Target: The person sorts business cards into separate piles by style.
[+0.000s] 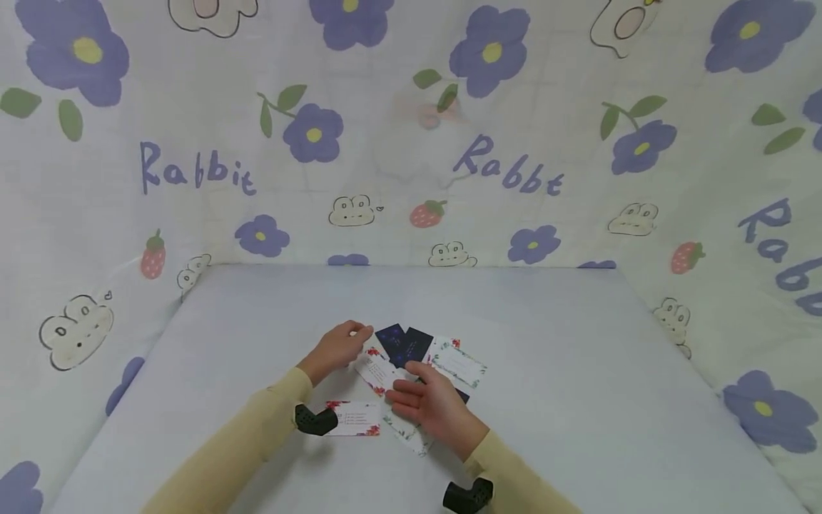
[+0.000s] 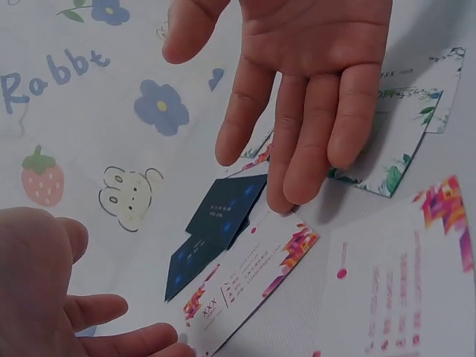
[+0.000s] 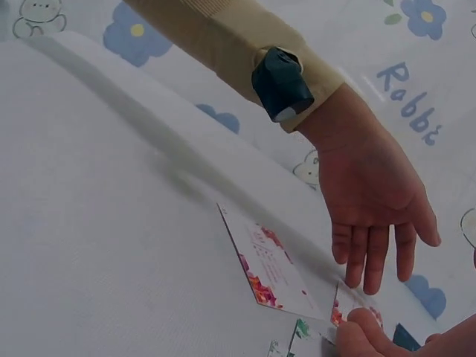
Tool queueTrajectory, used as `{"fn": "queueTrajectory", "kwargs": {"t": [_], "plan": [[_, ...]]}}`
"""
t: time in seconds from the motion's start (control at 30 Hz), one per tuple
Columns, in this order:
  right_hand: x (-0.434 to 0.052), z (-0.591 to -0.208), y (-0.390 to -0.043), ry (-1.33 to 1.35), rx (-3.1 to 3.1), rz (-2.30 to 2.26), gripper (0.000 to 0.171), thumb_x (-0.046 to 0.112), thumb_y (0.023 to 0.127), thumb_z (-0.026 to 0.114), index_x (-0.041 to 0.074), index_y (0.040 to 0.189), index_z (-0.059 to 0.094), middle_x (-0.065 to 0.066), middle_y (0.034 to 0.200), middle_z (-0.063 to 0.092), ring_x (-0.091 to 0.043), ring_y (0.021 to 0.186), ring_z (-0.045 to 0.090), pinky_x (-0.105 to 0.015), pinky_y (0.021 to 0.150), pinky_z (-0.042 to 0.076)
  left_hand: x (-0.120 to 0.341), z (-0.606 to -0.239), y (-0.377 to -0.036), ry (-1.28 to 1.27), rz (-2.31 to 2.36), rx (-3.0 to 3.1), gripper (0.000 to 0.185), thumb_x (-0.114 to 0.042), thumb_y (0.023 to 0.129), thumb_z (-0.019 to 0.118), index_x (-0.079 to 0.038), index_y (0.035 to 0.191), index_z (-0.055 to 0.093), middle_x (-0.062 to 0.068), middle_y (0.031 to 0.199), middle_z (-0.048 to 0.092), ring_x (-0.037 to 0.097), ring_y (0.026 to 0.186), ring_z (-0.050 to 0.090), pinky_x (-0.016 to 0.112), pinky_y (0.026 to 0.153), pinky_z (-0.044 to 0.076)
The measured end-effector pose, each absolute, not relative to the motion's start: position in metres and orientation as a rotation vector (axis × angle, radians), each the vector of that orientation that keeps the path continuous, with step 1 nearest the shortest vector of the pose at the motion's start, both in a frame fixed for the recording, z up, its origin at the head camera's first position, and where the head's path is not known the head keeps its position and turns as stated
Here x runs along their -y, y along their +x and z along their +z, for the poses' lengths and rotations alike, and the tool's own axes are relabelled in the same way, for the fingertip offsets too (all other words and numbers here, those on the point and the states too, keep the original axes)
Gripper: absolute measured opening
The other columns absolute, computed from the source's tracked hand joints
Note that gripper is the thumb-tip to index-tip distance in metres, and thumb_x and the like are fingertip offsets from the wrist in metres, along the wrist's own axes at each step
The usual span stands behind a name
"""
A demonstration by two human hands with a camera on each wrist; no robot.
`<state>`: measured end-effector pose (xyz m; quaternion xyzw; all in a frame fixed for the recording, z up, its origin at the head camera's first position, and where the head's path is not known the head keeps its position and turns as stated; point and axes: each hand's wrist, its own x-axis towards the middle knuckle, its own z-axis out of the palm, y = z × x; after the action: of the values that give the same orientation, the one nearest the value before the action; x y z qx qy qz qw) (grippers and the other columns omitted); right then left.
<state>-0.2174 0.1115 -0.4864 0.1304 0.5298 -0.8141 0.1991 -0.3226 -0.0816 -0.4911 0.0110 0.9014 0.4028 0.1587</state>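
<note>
Business cards lie in a loose, overlapping cluster. My left hand (image 1: 339, 347) is at the cluster's left side, its relaxed fingers beside a dark blue card (image 1: 389, 338) and over the edge of a white card with red flowers (image 1: 377, 372). Palm turned inward, my right hand (image 1: 435, 407) hovers over the front of the cluster, fingers extended and holding nothing. It partly hides a white card with green leaves (image 1: 406, 432). Another dark card (image 1: 414, 346) lies at the back. In the left wrist view, the right hand (image 2: 309, 97) hangs above the cards, facing the left hand (image 2: 44, 290).
A separate red-flowered card (image 1: 353, 419) lies nearer me, by the left wrist's black camera (image 1: 315, 420). A leaf-bordered card (image 1: 457, 364) is at the cluster's right. The white tabletop (image 1: 578, 428) meets a flower-printed curtain (image 1: 398, 164) at the back and sides.
</note>
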Motion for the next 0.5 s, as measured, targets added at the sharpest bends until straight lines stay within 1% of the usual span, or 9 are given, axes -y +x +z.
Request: {"fn": "queueTrajectory", "kwargs": {"t": [0.07,0.3,0.37,0.5], "plan": [[-0.109,-0.486,-0.220,0.365,-1.466,-2.275,0.071,0.033,0.105,0.050,0.000,0.159,0.017,-0.037,0.153,0.041,-0.047,0.138,0.051,-0.055,0.115,0.041,0.089,-0.492,-0.321,0.002,1.159,-2.562,0.057,-0.051,0.106,0.043,-0.011,0.145,0.050,0.013,0.124,0.068,0.025,0.103,0.065,0.039,0.087,0.056],[-0.098,-0.491,-0.233,0.324,-1.485,-2.227,0.063,0.033,0.108,0.045,0.004,0.159,0.022,-0.033,0.154,0.042,-0.044,0.135,0.055,-0.052,0.116,0.042,0.113,-0.497,-0.312,-0.080,1.177,-2.562,0.055,-0.048,0.106,0.046,-0.010,0.145,0.050,0.011,0.113,0.067,0.021,0.091,0.060,0.028,0.075,0.052],[-0.095,-0.491,-0.239,0.320,-1.482,-2.221,0.062,0.033,0.108,0.045,0.006,0.159,0.024,-0.032,0.154,0.043,-0.043,0.135,0.056,-0.051,0.115,0.043,0.118,-0.497,-0.309,-0.097,1.193,-2.562,0.055,-0.047,0.106,0.046,-0.009,0.145,0.051,0.011,0.111,0.066,0.021,0.088,0.059,0.027,0.072,0.050],[-0.089,-0.492,-0.251,0.315,-1.489,-2.200,0.061,0.033,0.108,0.046,0.008,0.159,0.025,-0.031,0.151,0.046,-0.043,0.135,0.055,-0.048,0.112,0.047,0.128,-0.495,-0.301,-0.114,1.219,-2.559,0.054,-0.047,0.106,0.047,-0.010,0.144,0.051,0.011,0.110,0.065,0.019,0.085,0.058,0.026,0.071,0.049]]}}
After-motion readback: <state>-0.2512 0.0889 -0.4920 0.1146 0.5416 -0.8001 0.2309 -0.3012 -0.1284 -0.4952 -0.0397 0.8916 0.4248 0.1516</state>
